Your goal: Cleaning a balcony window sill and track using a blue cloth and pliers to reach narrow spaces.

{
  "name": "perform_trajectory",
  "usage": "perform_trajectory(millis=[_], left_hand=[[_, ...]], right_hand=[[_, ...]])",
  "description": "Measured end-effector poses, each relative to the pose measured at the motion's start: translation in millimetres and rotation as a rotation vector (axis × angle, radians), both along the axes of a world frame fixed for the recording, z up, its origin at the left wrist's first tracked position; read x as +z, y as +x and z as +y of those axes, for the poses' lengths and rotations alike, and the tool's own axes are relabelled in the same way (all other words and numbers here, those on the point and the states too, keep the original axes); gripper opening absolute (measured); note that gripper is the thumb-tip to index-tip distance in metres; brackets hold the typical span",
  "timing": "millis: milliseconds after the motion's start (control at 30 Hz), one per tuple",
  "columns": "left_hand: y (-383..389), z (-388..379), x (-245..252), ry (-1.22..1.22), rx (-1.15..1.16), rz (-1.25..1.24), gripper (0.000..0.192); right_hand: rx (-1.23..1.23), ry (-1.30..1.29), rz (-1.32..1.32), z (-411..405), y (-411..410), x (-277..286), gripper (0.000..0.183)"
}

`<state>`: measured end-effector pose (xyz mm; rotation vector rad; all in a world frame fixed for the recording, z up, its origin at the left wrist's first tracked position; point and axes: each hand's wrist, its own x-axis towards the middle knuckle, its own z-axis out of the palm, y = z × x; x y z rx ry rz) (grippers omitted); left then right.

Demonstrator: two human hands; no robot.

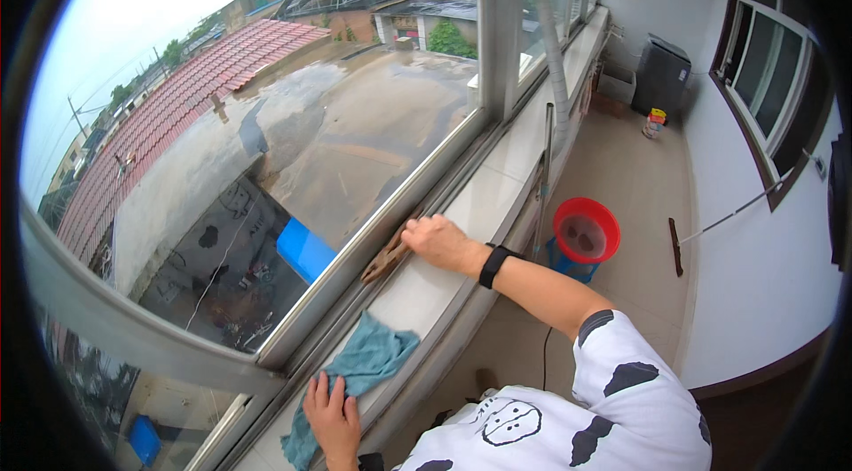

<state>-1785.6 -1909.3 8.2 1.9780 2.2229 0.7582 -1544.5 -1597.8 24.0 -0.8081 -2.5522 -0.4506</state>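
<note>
My right hand (436, 243) grips a brown cloth (386, 261) and holds it down in the metal sliding-window track (333, 311). Part of this cloth is hidden under my fingers. Flat on top of a teal cloth (373, 354) lies my left hand (333, 414), its fingers stretched out. The teal cloth is spread, crumpled, along the white tiled windowsill (426, 285), nearer to me than the brown one. A window pane in a metal frame (373, 205) stands just beyond both hands.
Below the sill to the right, a red basin (586, 231) of cloudy water sits on a blue stool (566, 265). A squeegee or mop with a long handle (732, 211) leans on the wall. A metal pole (547, 158) and a grey pipe (551, 38) stand by the sill.
</note>
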Motion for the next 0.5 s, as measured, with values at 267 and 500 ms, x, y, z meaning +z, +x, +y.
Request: perform_trajectory(millis=[267, 500], left_hand=[[5, 12, 15, 0.065, -0.036, 0.154, 0.035], [2, 9, 11, 0.033, -0.006, 0.206, 0.037]], right_hand=[[0.155, -0.104, 0.022, 17, 10, -5, 0.004], [0.240, -0.146, 0.245, 9, 40, 18, 0.003]])
